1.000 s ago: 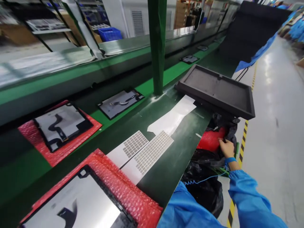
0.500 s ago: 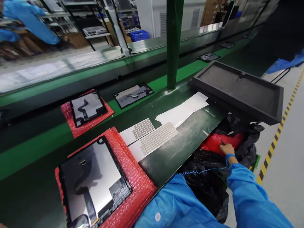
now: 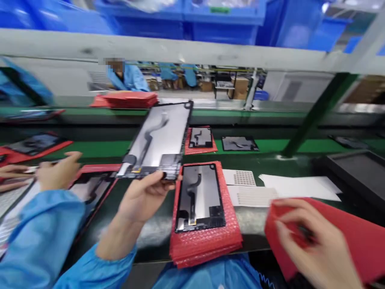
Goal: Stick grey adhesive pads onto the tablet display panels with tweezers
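Note:
My left hand (image 3: 144, 196) is closed on the lower edge of a display panel (image 3: 159, 140), held tilted above the bench with its grey back and black flex cable facing me. My right hand (image 3: 315, 245), blurred by motion, grips a red bubble-wrap sheet (image 3: 357, 237) at the lower right. Between my hands, a second panel (image 3: 200, 196) lies on a stack of red bubble wrap (image 3: 207, 241) at the bench's near edge.
A co-worker's hand (image 3: 60, 172) and blue sleeve reach over another panel at the left. White sticker sheets (image 3: 249, 188) and a dark foam tray (image 3: 357, 172) lie to the right. More panels (image 3: 239, 143) ride the green conveyor beside a green post (image 3: 313, 116).
The view swung left from the black bag to the bench. My right hand came up from the bag with a red sheet. My left hand now holds a panel up.

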Demonstrator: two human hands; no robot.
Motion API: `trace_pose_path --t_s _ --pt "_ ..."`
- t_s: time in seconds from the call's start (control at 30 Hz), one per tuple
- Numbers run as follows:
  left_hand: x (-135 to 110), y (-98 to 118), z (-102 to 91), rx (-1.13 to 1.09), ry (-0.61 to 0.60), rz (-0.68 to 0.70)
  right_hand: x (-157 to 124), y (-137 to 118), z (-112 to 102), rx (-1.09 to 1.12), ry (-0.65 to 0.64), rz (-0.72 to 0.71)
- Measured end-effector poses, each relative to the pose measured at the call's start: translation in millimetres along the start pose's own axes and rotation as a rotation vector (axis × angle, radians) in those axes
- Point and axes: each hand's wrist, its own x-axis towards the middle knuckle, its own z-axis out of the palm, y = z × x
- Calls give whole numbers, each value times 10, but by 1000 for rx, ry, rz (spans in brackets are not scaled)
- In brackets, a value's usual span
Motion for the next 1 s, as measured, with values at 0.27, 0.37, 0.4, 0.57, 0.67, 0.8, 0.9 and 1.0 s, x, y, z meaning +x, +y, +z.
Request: trace_pose_path --t_s 0.27,0.37,0.4,0.57,0.67,0.8,0.9,1.0 --pt "-343 -82 -70 -43 -20 66 308 -637 1898 -367 -775 -387" --pt "-399 -167 -177 -87 20 38 227 -564 1934 -307 -791 -368" --pt "-412 -204 -192 -102 27 19 232 -515 1868 -280 -789 -354" --pt "-544 -457 -78 -175 39 -114 588 1 1299 -187 -494 -132" --pt "-689 -674 94 -242 76 -222 775 378 1081 -231 -375 136" --pt "-809 -1026 324 -338 110 -345 629 640 1091 -142 -522 195" --pt "-782 -1274 429 -366 152 -398 392 687 1168 -82 -536 225" --pt "-764 -1413 414 -340 155 -417 248 692 1207 -24 -520 270"
